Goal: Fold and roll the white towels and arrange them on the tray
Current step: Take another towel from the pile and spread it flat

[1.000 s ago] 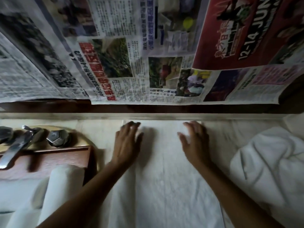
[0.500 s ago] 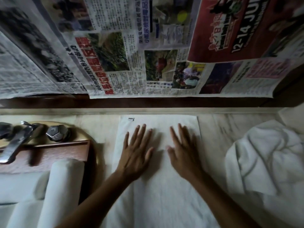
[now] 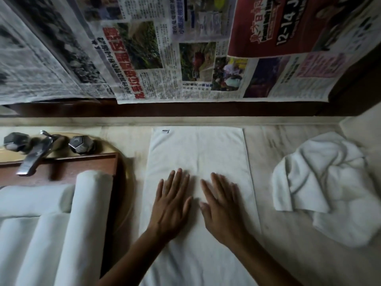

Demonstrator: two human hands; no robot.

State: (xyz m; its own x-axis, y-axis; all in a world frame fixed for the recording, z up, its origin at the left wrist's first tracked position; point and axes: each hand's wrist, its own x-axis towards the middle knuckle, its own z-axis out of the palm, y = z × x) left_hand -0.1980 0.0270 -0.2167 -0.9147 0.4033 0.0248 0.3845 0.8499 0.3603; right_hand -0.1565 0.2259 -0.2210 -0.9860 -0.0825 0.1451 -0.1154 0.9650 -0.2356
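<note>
A white towel [image 3: 198,149] lies folded into a long strip on the marble counter, running from the back ledge toward me. My left hand [image 3: 171,203] and my right hand [image 3: 221,207] press flat on its middle, side by side, fingers straight and spread. A dark wooden tray [image 3: 61,166] at the left holds several rolled white towels [image 3: 82,223]. A crumpled heap of white towels [image 3: 321,182] sits on the counter at the right.
A metal tap [image 3: 35,155] with two faceted knobs stands behind the tray over a round basin. Newspaper sheets [image 3: 144,58] cover the wall above the back ledge. Bare marble counter [image 3: 261,162] shows between the flat towel and the heap.
Both hands slid along the towel from its far edge toward me, flattening it, and now rest closer together at its middle.
</note>
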